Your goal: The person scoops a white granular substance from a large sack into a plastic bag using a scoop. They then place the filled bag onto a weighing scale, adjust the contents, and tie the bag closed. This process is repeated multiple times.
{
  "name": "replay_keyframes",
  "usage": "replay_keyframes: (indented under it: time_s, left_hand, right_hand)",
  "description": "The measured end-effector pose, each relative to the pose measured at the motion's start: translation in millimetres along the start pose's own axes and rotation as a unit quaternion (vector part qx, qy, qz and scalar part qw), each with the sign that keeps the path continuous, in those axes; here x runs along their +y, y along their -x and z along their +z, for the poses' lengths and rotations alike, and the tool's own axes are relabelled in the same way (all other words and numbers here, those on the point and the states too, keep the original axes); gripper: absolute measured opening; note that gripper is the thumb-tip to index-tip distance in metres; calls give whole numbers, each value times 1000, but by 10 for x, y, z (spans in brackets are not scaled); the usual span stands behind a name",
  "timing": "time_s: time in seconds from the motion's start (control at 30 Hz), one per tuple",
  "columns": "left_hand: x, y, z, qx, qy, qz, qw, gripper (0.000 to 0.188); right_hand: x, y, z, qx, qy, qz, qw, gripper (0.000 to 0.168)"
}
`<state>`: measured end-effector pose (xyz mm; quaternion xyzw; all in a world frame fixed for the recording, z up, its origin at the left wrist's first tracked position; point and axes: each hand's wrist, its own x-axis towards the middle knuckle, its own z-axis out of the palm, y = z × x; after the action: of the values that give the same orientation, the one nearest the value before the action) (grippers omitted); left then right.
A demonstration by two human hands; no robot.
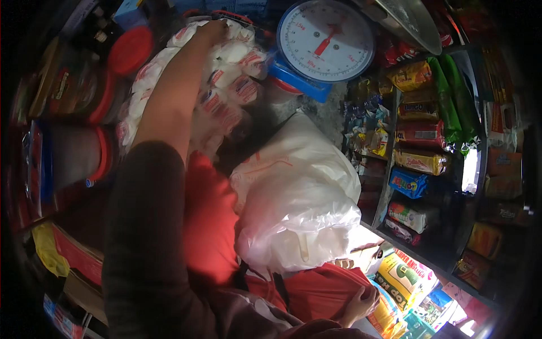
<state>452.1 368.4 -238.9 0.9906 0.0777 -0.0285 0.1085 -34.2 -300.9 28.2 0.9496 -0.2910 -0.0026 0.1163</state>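
My left arm reaches far forward, and my left hand [215, 31] is on the far end of a heap of small knotted plastic bags of white contents [220, 78] with red print. Shadow hides its fingertips, so a grip cannot be made out. My right hand [360, 303] rests on the red cloth [324, 288] over my leg, fingers bent and nothing visible in them. Between my legs stands a large, full white plastic bag [296, 182], its peak pointing away from me. A pale narrow piece [303, 245] shows at its near side.
A dial scale [326, 42] with a blue base [296, 78] stands ahead, beside a metal pan [417, 27]. Shelves at right hold biscuit packs [419, 110]. Red-lidded tubs [80, 154] line the left. Printed sacks [400, 275] lie at lower right.
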Motion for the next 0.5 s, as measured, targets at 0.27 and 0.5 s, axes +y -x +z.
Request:
replay_keyframes:
  time_s: [0.27, 0.5]
  left_hand:
    - [1099, 1752, -743, 262, 308, 84, 911, 23]
    - [529, 3538, -2003, 331, 353, 26, 875, 13]
  right_hand:
    - [307, 42, 187, 74, -3, -76, 994, 36]
    - [278, 71, 157, 70, -37, -83, 993, 37]
